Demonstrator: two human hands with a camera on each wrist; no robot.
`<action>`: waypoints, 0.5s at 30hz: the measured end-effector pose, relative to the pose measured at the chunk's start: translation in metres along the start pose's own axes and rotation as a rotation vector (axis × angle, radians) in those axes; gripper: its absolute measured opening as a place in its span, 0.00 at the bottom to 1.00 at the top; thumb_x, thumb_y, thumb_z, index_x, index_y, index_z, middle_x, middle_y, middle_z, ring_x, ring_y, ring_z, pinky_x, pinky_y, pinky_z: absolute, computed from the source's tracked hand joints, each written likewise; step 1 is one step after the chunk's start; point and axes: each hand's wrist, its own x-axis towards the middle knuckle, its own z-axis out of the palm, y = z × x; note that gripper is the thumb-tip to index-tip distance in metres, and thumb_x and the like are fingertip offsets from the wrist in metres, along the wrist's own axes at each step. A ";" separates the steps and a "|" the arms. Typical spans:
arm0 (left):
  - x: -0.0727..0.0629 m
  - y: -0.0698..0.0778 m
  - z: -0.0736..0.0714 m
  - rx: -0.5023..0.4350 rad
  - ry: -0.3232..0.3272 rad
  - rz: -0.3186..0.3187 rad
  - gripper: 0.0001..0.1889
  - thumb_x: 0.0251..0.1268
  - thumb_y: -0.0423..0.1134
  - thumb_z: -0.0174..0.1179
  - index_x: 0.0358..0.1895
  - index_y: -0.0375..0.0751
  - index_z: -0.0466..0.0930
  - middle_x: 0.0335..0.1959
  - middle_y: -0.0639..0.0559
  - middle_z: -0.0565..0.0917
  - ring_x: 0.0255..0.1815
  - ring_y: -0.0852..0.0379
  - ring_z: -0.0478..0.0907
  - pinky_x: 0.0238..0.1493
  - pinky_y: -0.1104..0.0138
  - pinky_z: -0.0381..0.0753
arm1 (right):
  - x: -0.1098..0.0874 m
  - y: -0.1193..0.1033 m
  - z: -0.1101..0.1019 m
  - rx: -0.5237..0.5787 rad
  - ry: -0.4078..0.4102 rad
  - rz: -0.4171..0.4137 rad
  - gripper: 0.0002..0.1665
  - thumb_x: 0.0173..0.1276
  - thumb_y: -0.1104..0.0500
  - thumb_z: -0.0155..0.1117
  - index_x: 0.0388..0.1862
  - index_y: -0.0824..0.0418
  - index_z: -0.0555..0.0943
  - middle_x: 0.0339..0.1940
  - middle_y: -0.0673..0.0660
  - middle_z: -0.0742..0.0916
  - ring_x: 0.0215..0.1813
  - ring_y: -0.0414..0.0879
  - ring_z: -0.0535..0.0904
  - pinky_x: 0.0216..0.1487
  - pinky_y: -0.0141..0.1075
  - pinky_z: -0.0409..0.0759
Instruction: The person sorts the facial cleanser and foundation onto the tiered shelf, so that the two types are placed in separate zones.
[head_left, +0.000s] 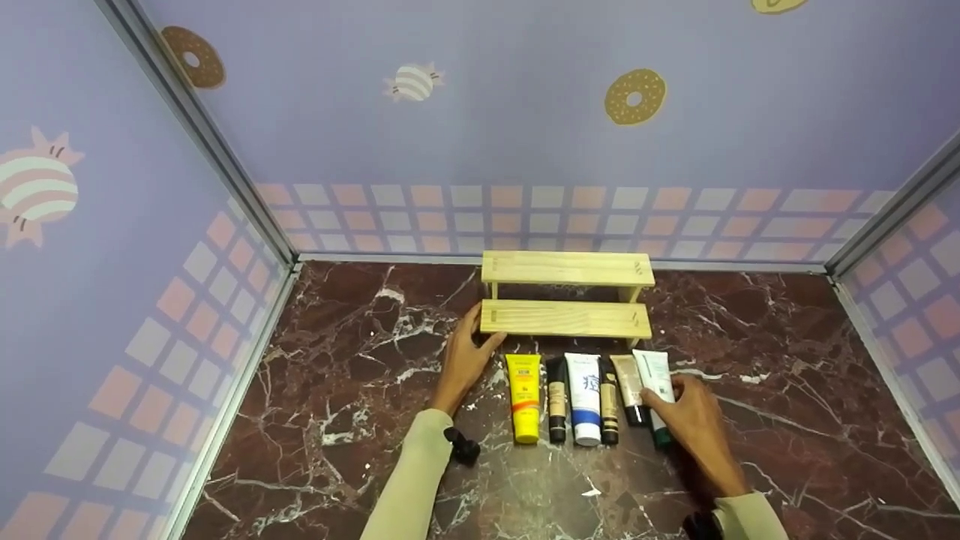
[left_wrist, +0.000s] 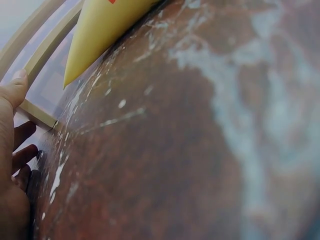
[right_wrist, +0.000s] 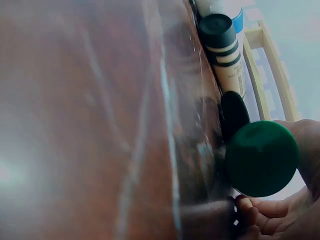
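Observation:
A two-step wooden rack (head_left: 566, 319) stands near the back wall. My left hand (head_left: 466, 356) holds the left end of its lower step, thumb at the front edge and fingers along the side. In front lies a row of squeeze tubes. My right hand (head_left: 694, 420) grips the rightmost one, a white tube (head_left: 654, 367) with a green cap (right_wrist: 262, 159), thumb on its left and fingers on its right. Left of it lie a beige tube (head_left: 625, 375) with a black cap, a slim black-and-beige tube (head_left: 610, 405), a white-and-blue tube (head_left: 583, 390), another black-and-beige tube (head_left: 556, 401) and a yellow tube (head_left: 524, 397).
The dark red marbled tabletop (head_left: 337, 390) is closed in by a patterned back wall (head_left: 525, 135), a left wall (head_left: 97, 247) and a right wall (head_left: 926, 277). Black wrist straps show at both sleeves.

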 end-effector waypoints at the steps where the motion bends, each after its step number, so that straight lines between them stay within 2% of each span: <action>1: 0.000 0.000 0.000 0.001 -0.001 0.003 0.43 0.78 0.50 0.72 0.86 0.35 0.64 0.81 0.32 0.71 0.79 0.37 0.74 0.81 0.46 0.70 | 0.000 0.000 -0.001 -0.014 -0.014 0.019 0.33 0.68 0.46 0.79 0.54 0.74 0.85 0.41 0.69 0.89 0.43 0.64 0.86 0.45 0.59 0.82; 8: 0.000 0.001 0.002 -0.014 0.009 -0.005 0.42 0.78 0.50 0.72 0.86 0.36 0.65 0.81 0.35 0.72 0.80 0.39 0.74 0.81 0.47 0.70 | 0.002 -0.003 -0.011 -0.088 -0.086 0.107 0.40 0.68 0.35 0.76 0.57 0.70 0.85 0.45 0.69 0.90 0.43 0.63 0.86 0.39 0.56 0.82; 15: 0.001 -0.003 0.003 -0.031 0.008 -0.004 0.42 0.77 0.48 0.73 0.86 0.35 0.65 0.81 0.34 0.72 0.80 0.39 0.74 0.81 0.49 0.70 | 0.004 -0.003 -0.016 -0.081 -0.044 0.080 0.31 0.69 0.41 0.77 0.49 0.68 0.88 0.36 0.63 0.90 0.37 0.58 0.85 0.35 0.51 0.79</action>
